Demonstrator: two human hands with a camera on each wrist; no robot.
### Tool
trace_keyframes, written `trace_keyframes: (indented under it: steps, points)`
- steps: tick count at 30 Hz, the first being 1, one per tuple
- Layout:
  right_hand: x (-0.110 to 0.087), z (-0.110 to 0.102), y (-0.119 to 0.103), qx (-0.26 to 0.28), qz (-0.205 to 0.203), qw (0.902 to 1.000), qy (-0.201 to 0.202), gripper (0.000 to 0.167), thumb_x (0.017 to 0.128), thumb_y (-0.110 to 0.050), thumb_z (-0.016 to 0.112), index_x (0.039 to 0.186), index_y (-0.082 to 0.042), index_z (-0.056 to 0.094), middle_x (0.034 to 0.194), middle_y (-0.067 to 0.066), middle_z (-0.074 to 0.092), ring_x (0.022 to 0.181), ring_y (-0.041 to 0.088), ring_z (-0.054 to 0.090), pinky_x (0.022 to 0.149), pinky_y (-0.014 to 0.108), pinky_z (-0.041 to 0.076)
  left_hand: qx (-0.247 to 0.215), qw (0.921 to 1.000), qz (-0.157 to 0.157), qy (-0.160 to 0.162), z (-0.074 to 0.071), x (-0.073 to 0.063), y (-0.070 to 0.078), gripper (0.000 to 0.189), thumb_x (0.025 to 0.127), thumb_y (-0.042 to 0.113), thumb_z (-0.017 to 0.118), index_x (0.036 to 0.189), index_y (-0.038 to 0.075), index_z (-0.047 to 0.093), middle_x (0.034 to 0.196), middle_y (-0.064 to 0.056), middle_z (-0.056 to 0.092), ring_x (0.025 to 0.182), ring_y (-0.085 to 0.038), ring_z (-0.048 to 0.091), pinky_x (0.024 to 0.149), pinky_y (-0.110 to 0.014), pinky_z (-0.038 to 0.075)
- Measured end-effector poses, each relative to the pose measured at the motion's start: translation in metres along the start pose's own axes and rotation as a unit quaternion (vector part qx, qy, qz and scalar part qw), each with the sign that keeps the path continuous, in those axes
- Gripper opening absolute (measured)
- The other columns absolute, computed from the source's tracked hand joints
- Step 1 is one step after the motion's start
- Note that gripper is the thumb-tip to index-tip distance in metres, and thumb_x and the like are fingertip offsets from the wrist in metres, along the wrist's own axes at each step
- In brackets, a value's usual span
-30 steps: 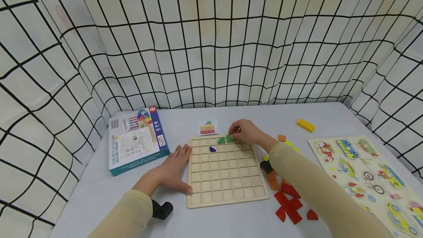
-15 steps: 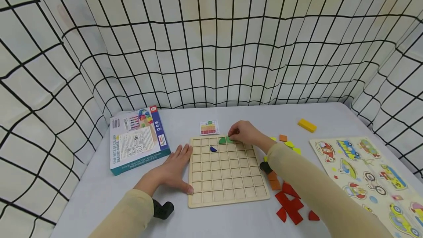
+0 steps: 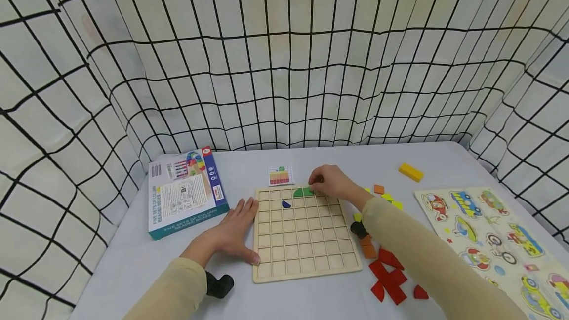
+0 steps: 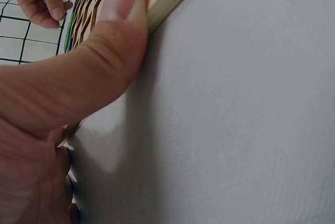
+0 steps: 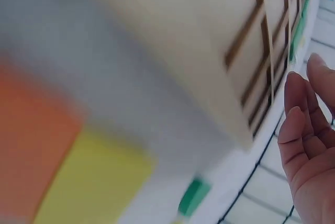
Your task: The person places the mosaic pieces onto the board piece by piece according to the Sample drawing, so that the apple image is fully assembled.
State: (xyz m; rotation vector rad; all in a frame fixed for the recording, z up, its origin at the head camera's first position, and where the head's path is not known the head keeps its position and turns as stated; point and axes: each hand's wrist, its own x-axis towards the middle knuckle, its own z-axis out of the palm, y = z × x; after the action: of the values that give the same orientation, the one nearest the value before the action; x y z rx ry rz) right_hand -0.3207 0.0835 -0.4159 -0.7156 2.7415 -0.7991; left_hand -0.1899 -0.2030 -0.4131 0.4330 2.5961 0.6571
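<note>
your right hand [image 3: 332, 181], loosely curved, nothing visible in its grasp, is nearer the green pieces [image 3: 303, 192], whose joined long axis runs leftward from it; your left hand [image 3: 232, 232], spread, touches the board [image 3: 306, 250].

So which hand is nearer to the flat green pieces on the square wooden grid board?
Right. The right hand is by the right end of the flat green pieces; the left hand is farther off, at the wooden grid board's left edge.
</note>
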Motion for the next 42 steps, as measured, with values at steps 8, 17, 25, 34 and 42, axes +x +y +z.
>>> trace_keyframes:
  steps: [8,17,25,34,42]
  points:
    - [-0.038,-0.037,0.044,0.004,0.016,0.9998,0.013,0.01,0.098,-0.009,0.068,0.104,-0.005,0.074,0.103,0.01,0.074,0.087,0.02,0.065,0.074,0.032,0.057,0.024,0.9997,-0.009,0.0,-0.004,0.002,-0.004,0.134,0.069,0.045,0.094,0.162,-0.005,0.01,0.171,-0.025,0.003,0.158,-0.048,-0.004,0.127,-0.065,0.005]
    - [-0.08,-0.06,0.093,-0.063,0.067,0.9955,-0.022,0.009,0.095,-0.009,0.072,0.102,-0.005,0.076,0.098,0.006,0.075,0.084,0.017,0.06,0.082,0.037,0.059,0.025,0.9996,-0.011,0.001,-0.008,-0.001,-0.008,0.135,0.068,0.045,0.094,0.161,-0.006,0.01,0.17,-0.027,0.003,0.157,-0.049,-0.004,0.127,-0.066,0.005]
    - [-0.068,-0.048,0.081,-0.055,0.036,0.9977,-0.018,0.017,0.095,-0.013,0.073,0.11,-0.004,0.075,0.103,0.008,0.073,0.089,0.019,0.06,0.084,0.037,0.057,0.019,0.9998,-0.009,0.002,-0.004,-0.003,-0.011,0.135,0.068,0.044,0.094,0.161,-0.006,0.01,0.17,-0.028,0.003,0.157,-0.05,-0.003,0.126,-0.067,0.005]
    - [-0.048,-0.032,0.063,-0.084,0.019,0.996,-0.025,0.019,0.09,-0.017,0.08,0.102,-0.004,0.074,0.098,0.008,0.07,0.09,0.021,0.06,0.086,0.041,0.056,0.006,1.0,-0.004,0.001,0.005,0.002,-0.009,0.135,0.068,0.044,0.094,0.161,-0.006,0.011,0.17,-0.027,0.004,0.157,-0.05,-0.003,0.127,-0.066,0.006]
    - [-0.052,-0.032,0.067,-0.044,0.041,0.9981,-0.007,0.018,0.087,-0.013,0.082,0.091,-0.008,0.065,0.087,0.004,0.065,0.079,0.018,0.053,0.074,0.032,0.048,0.012,0.9999,0.0,0.001,0.005,0.006,-0.006,0.136,0.067,0.045,0.095,0.161,-0.006,0.011,0.17,-0.027,0.004,0.157,-0.049,-0.003,0.126,-0.067,0.005]
